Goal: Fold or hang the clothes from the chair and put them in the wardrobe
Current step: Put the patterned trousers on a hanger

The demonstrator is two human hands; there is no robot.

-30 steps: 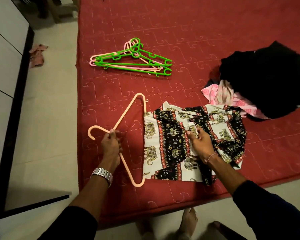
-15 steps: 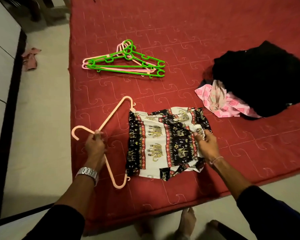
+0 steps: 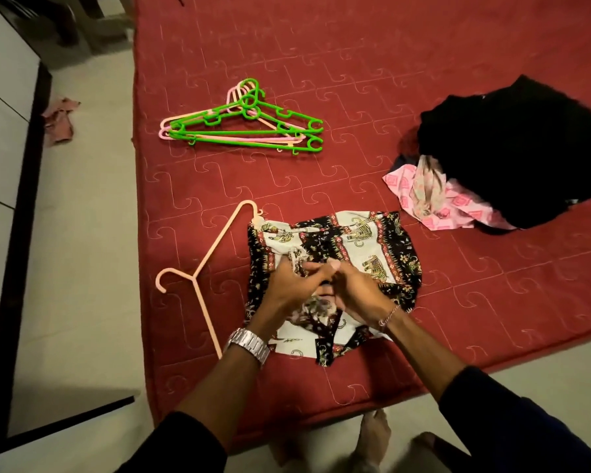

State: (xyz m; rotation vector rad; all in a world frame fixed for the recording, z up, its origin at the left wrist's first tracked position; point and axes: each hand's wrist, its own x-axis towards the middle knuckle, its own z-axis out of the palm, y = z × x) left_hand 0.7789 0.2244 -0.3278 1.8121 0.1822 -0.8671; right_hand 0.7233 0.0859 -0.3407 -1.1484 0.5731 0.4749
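A black-and-white elephant-print garment [image 3: 365,240] lies bunched on the red bed [image 3: 389,63] near its front edge. Both hands meet over the garment's middle. My left hand [image 3: 292,285] grips a fold of the cloth, and my right hand [image 3: 354,291] pinches the cloth beside it. A peach hanger [image 3: 212,257] lies flat on the bed just left of the garment, its right end tucked under the cloth, with no hand on it.
Several green and pink hangers [image 3: 243,128] are stacked further back on the bed. A black garment pile [image 3: 519,148] over pink cloth [image 3: 437,203] sits at the right. A white wardrobe front [image 3: 0,138] stands left; a small rag [image 3: 60,117] lies on the floor.
My left hand let go of the peach hanger and moved right onto the garment. My right hand shifted left to meet it. The garment is more bunched together.
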